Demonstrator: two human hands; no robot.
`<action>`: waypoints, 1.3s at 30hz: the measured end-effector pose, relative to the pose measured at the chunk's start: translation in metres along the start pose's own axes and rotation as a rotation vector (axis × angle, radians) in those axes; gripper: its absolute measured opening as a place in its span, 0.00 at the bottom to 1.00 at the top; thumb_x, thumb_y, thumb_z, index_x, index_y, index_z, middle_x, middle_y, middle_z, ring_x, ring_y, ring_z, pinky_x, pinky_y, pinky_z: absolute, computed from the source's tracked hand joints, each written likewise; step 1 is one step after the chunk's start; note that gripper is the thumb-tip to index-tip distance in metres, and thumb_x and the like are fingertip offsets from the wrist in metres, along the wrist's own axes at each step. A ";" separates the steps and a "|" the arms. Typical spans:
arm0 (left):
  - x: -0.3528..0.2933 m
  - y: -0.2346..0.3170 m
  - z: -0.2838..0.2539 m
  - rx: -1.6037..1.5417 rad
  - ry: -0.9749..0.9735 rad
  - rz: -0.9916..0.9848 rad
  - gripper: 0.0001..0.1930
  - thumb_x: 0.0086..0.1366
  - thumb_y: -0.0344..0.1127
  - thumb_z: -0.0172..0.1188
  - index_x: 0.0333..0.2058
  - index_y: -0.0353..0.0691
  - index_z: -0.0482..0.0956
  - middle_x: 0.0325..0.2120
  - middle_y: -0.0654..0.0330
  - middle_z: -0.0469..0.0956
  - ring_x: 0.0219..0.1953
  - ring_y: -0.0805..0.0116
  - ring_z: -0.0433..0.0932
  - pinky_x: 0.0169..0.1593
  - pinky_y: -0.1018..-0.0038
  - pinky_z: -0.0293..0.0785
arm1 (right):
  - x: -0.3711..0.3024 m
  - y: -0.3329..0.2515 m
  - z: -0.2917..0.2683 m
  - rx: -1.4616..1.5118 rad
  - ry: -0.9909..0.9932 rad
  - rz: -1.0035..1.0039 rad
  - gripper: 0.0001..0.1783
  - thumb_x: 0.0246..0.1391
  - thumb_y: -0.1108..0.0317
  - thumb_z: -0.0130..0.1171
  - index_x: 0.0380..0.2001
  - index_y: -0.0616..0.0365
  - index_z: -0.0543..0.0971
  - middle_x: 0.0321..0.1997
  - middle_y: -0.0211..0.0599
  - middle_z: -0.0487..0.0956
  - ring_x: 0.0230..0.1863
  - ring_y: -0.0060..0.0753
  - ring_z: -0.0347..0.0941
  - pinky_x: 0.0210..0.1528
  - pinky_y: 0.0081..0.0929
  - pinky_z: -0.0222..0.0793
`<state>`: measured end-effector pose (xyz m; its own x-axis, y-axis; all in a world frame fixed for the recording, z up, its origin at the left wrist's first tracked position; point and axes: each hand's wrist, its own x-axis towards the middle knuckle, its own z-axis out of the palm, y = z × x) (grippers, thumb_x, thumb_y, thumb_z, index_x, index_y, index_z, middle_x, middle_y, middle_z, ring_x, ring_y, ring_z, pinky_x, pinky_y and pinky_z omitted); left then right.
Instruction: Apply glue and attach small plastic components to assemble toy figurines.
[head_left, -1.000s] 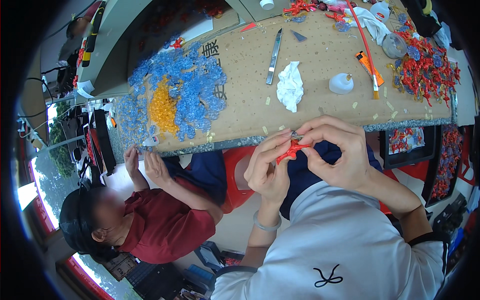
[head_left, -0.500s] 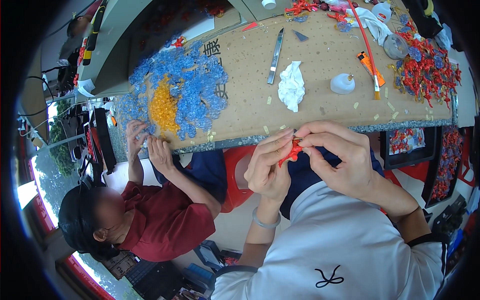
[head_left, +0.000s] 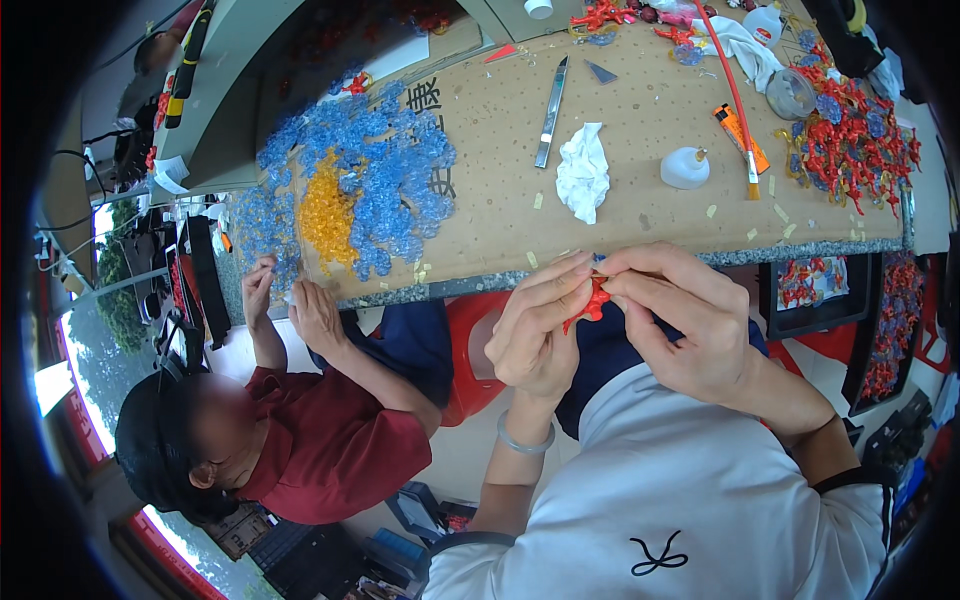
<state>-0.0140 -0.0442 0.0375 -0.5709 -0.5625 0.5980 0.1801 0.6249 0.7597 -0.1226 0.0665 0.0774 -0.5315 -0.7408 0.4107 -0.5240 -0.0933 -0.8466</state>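
Just off the table's front edge, a small red plastic figure (head_left: 590, 304) is held between my two hands. My left hand (head_left: 540, 325) has its fingers curled round the figure's left side. With thumb and fingers pinched together, my right hand (head_left: 685, 310) grips it from the right near its top. The fingertips meet there and hide part of the figure. Beyond my hands on the table lie a crumpled white tissue (head_left: 583, 172) and a small squat clear bottle (head_left: 685, 168).
To the left a co-worker (head_left: 330, 440) handles small pieces beside heaps of blue pieces (head_left: 400, 190) and yellow pieces (head_left: 327, 210). A knife (head_left: 551, 112), a long red-handled brush (head_left: 738, 100), an orange box (head_left: 755, 140) and a red figure pile (head_left: 855, 150) lie on the table (head_left: 490, 200).
My hands have shifted slightly, and the red figure has moved a little right and up between the fingers. The co-worker's left hand has drawn back a little from the blue pieces.
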 end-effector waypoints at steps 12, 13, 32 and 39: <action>-0.012 0.012 0.000 -0.327 -0.025 -0.815 0.09 0.60 0.28 0.65 0.36 0.31 0.76 0.27 0.60 0.80 0.29 0.82 0.76 0.27 0.89 0.67 | 0.011 0.024 -0.017 0.009 -0.133 0.052 0.07 0.47 0.78 0.59 0.33 0.67 0.79 0.33 0.43 0.78 0.30 0.43 0.77 0.32 0.31 0.73; -0.014 0.009 -0.004 -0.362 -0.055 -0.854 0.09 0.60 0.28 0.65 0.36 0.32 0.76 0.27 0.61 0.80 0.28 0.82 0.76 0.26 0.89 0.66 | 0.011 0.025 -0.017 0.001 -0.136 0.041 0.07 0.47 0.78 0.60 0.32 0.67 0.79 0.31 0.43 0.78 0.30 0.43 0.76 0.31 0.32 0.72; -0.003 0.011 0.002 -0.403 -0.167 -0.644 0.06 0.58 0.22 0.64 0.31 0.29 0.75 0.31 0.57 0.76 0.33 0.74 0.77 0.38 0.79 0.76 | 0.007 0.041 -0.018 0.125 -0.217 0.074 0.10 0.33 0.89 0.56 0.21 0.66 0.70 0.22 0.43 0.71 0.23 0.47 0.71 0.23 0.36 0.64; -0.001 0.009 0.000 -0.423 -0.182 -0.629 0.06 0.57 0.20 0.64 0.31 0.29 0.75 0.31 0.56 0.76 0.34 0.73 0.76 0.39 0.79 0.75 | 0.010 0.035 -0.020 0.146 -0.234 0.082 0.10 0.33 0.91 0.53 0.20 0.66 0.69 0.22 0.42 0.70 0.23 0.48 0.69 0.23 0.36 0.64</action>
<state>-0.0119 -0.0380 0.0432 -0.7829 -0.6221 -0.0008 0.0483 -0.0620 0.9969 -0.1591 0.0694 0.0589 -0.3916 -0.8814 0.2641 -0.3750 -0.1092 -0.9206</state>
